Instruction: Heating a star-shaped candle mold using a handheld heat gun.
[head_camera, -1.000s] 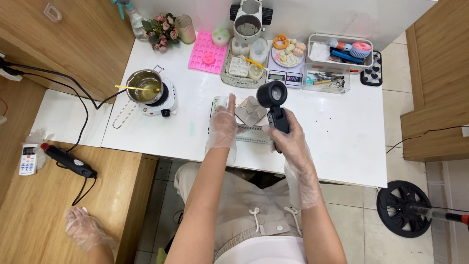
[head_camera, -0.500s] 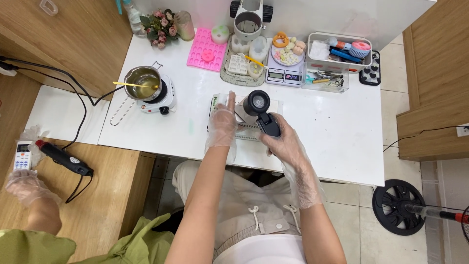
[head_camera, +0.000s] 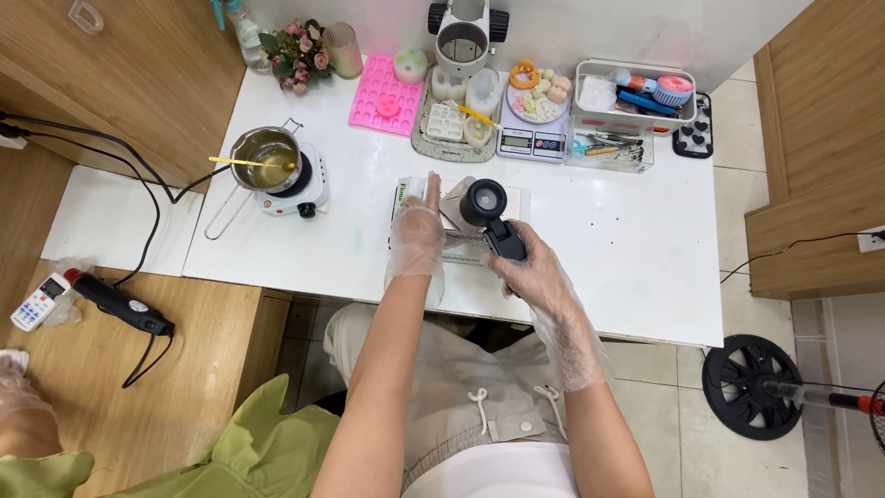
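Your right hand (head_camera: 535, 269) fingers clench the black heat gun (head_camera: 489, 210); left hand (head_camera: 417, 235) fingers press flat beside it on the clear tray (head_camera: 458, 242).

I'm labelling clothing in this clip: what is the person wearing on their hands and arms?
Both the left hand and the right hand wear thin, clear, loose, crinkly plastic gloves. The right glove runs well past the wrist. The arms beyond the gloves have no sleeves.

Pink silicone mould (head_camera: 385, 94), hotplate pot (head_camera: 267, 159), digital scale (head_camera: 533, 140), flowers (head_camera: 297, 55).
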